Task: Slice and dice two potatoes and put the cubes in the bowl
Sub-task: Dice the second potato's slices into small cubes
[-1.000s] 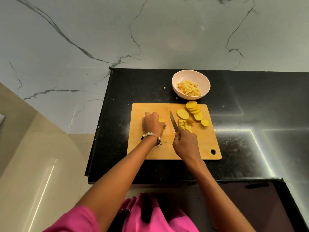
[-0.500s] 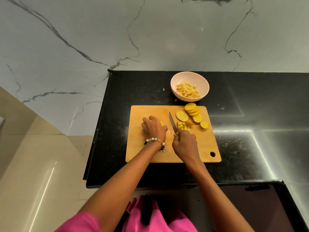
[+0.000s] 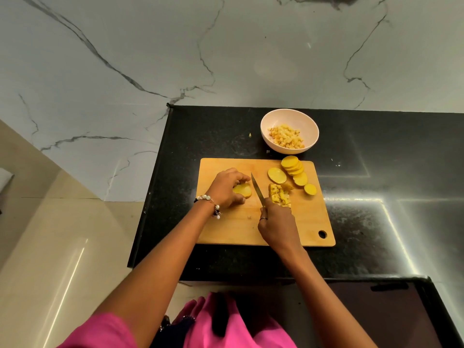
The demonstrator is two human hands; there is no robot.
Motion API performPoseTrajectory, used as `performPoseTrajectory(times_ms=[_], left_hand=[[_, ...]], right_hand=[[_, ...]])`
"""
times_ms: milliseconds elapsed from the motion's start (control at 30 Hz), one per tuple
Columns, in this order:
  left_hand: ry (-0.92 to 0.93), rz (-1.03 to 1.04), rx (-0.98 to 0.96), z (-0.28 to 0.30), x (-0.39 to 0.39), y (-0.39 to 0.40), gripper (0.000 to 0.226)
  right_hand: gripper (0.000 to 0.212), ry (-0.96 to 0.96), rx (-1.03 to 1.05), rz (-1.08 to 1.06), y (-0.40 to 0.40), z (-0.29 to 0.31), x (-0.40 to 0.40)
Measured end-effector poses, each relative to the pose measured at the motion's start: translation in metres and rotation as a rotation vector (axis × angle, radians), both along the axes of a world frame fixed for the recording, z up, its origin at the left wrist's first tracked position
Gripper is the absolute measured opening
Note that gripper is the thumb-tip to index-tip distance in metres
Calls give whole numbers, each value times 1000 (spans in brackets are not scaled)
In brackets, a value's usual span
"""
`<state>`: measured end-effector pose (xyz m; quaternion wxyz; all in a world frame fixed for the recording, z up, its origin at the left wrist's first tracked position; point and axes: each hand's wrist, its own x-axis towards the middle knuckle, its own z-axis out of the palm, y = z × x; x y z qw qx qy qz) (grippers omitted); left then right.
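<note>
Head view looks down on a black bench (image 3: 376,136) set against a marble wall (image 3: 125,59), with a wooden cutting board (image 3: 233,232) lying near the bench's front edge, toward its left end. Behind the board's far right corner, on the bench, stands a pale bowl (image 3: 311,129) holding potato cubes (image 3: 286,136). On the board, the left hand (image 3: 226,188) sits at the far left part, its fingers (image 3: 238,176) curled over a small stack of potato slices (image 3: 242,190) and the thumb tucked against the stack's near side, so the hand grasps the stack against the board. The right hand (image 3: 278,227) is clenched around the handle of a knife (image 3: 257,189), whose blade points away from the person and stands just to the right of the held stack, between it and a heap of diced potato (image 3: 280,194) that lies just beyond the right knuckles. A fanned row of round slices (image 3: 295,169) runs along the board's far right corner, with one single slice (image 3: 277,175) beside it and another small slice (image 3: 310,189) near the right edge. A beaded bracelet (image 3: 208,200) circles the left wrist and a ring (image 3: 263,218) shows on the right hand.
</note>
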<state>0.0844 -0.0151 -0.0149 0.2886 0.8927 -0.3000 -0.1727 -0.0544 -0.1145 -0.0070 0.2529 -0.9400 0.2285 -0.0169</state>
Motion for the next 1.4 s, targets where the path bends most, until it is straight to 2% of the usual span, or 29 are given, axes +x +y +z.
performPoseTrajectory(times_ms=[333,500,600,833,1067,1233,1400], left_hand=[[2,116,0,-9,-5,1,63],[-119,105,112,-11,-9,-3,60],[-125,95,125,-10,-8,-4,58],[-92,94,49,-14,-7,4,66],[-81,177,-78,-18,-12,4,53],[-80,225,-123,-18,-16,2,49],[-100,242,-163,-21,-18,2,47]], right_hand=[[49,-3,-29,31,10,-7,-3],[52,10,-49,69,11,-4,-3],[52,23,-68,80,12,-4,-3],[50,52,-87,88,15,-7,-2],[54,147,-167,108,27,-7,-2],[54,140,-240,121,35,-9,3],[56,206,-257,155,36,-10,-22]])
